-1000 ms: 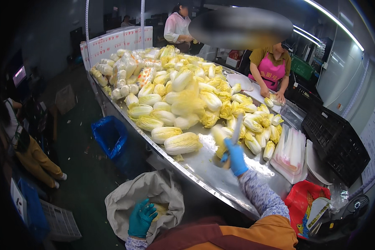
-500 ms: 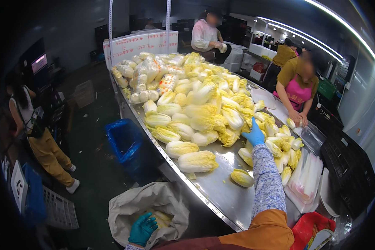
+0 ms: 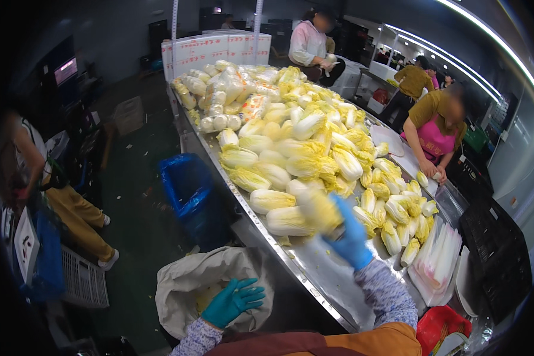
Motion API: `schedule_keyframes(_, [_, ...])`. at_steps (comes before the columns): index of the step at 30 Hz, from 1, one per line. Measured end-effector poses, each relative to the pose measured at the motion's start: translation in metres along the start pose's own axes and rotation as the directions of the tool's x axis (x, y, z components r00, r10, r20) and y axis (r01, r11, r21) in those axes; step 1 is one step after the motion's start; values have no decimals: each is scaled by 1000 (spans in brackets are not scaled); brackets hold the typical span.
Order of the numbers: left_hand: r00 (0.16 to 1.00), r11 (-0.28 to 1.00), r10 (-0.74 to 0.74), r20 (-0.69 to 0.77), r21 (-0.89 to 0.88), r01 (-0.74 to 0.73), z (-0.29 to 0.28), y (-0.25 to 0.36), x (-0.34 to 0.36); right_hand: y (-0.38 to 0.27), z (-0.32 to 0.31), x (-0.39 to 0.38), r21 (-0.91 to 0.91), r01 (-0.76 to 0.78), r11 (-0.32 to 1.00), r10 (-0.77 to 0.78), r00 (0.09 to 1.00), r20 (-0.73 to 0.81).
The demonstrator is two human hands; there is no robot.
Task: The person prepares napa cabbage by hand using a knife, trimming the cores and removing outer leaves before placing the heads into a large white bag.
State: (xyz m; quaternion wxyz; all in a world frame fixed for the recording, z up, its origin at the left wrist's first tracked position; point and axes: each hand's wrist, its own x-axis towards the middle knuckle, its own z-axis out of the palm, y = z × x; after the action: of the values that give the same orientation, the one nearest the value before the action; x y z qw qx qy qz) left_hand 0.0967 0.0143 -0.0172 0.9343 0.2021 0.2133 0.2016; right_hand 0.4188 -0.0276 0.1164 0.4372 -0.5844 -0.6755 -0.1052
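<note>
My right hand (image 3: 351,234), in a blue glove, is closed round a napa cabbage (image 3: 320,210) above the near part of the steel table (image 3: 329,276). Motion smears this cabbage and the fingertips. Behind it spreads a big heap of yellow-white napa cabbages (image 3: 305,151), with smaller ones (image 3: 397,207) grouped at its right. My left hand (image 3: 234,301), in a teal glove, has its fingers spread and holds nothing. It hovers over the mouth of an off-white sack (image 3: 175,285), whose contents are mostly hidden by the hand.
Bagged cabbages (image 3: 225,98) lie at the table's far left. A blue-lined bin (image 3: 187,184) stands beside the table. Clear plastic bags (image 3: 436,261), a red bag (image 3: 442,323) and a black crate (image 3: 495,249) are at right. Co-workers (image 3: 436,130) handle produce across the table; another person (image 3: 32,160) stands left.
My right hand has come back from the heap toward me and now grips a cabbage. The lone small cabbage no longer shows on the near table. My left hand has risen rightward, fingers spread.
</note>
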Motion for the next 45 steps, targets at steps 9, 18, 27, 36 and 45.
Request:
schedule_keyframes(9, [986,945,167,28,-291,-152,-9,17,-39,-124,116,-57,378,30,925,-339,516,787])
schedule_keyframes(18, [870,888,456,-188,160,-431,-56,18,-84,-171,144,-46,318,-561,764,81,573,816])
schedule_keyframes(27, [839,840,517,-167,285,-461,-66,-4,-80,-163,181,-84,352,-595,723,94,589,803])
schedule_keyframes(36, [978,967,206,-27,-149,-208,-69,13,-130,-105,199,-94,131,-410,903,184,643,744])
schedule_keyframes(45, [976,982,149,-159,139,-127,-85,14,-89,-166,158,-55,190,-860,473,150,291,945])
